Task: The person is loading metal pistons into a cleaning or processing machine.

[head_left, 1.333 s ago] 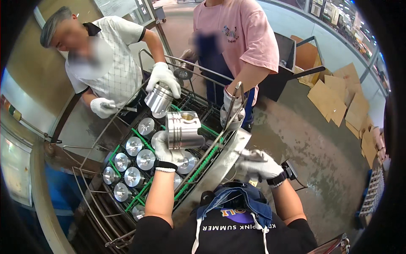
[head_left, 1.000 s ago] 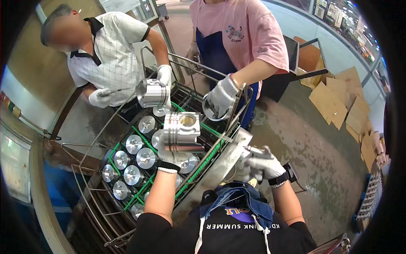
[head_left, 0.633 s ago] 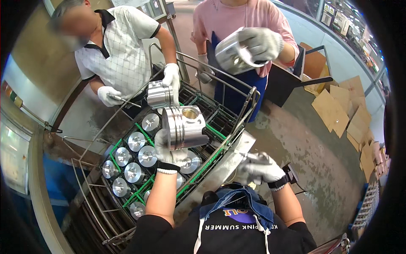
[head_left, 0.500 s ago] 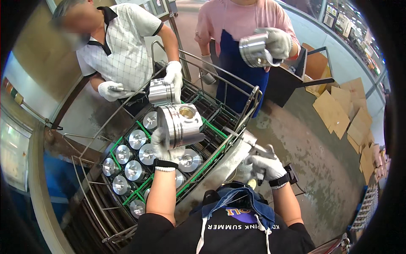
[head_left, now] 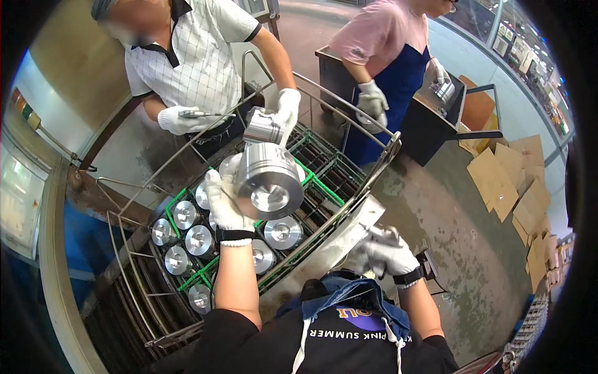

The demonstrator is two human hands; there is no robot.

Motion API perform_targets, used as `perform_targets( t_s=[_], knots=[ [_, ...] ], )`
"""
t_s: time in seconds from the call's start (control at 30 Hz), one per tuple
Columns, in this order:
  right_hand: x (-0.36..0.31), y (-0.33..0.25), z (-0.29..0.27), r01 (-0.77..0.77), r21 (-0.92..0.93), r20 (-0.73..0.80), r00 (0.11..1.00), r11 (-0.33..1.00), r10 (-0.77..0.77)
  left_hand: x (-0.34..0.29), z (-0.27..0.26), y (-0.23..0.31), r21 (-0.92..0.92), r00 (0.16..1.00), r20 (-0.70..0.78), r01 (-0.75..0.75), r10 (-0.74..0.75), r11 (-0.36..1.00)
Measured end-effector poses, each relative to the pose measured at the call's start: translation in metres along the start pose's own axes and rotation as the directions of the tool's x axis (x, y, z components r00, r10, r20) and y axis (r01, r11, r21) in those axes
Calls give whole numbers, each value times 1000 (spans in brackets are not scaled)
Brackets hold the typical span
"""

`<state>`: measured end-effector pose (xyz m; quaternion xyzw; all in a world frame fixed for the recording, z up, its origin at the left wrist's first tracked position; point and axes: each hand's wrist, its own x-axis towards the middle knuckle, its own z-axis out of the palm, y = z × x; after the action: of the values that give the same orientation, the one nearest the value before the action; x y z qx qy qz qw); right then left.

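My left hand (head_left: 227,202), in a white knit glove, grips a shiny metal piston (head_left: 268,165) from its left side. The piston is held above the wire basket, its round crown tilted toward me. My right hand (head_left: 393,254), also gloved, is closed around a grey metal hand tool (head_left: 385,235) beside the basket's right edge; blur hides the tool's exact kind. Below my left hand, several pistons (head_left: 283,233) stand crown up in the basket between green dividers (head_left: 324,189).
Across the basket (head_left: 391,144), a co-worker holds another piston (head_left: 263,128) and a slim metal tool (head_left: 202,114). A person in a blue apron (head_left: 389,103) holds a piston (head_left: 445,90) over a dark bin (head_left: 430,128). Flattened cardboard (head_left: 495,181) lies on the floor at right.
I have turned the piston in my left hand so its crown now faces me. The aproned person has turned right, carrying a piston to the bin. My right hand has barely moved.
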<state>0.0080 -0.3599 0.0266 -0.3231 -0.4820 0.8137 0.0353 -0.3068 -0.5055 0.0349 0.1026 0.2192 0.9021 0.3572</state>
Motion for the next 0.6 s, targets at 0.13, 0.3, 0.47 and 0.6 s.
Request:
perform_targets(
  t_s=[0.13,0.3,0.47,0.6],
  knots=[
    [17,37,-23,397,-517,138,913,758,-385,1,13,-16,218,949,-196,-202,245,955],
    [11,-3,4,107,-164,-66,991,981,-119,4,-2,-33,393,925,-243,-181,292,902],
    [18,4,4,180,-256,83,983,950,-164,8,-23,-51,372,962,-184,-121,201,920],
    [16,24,-1,151,-133,69,987,980,-143,8,-26,-65,479,987,-126,-24,96,878]
  ],
)
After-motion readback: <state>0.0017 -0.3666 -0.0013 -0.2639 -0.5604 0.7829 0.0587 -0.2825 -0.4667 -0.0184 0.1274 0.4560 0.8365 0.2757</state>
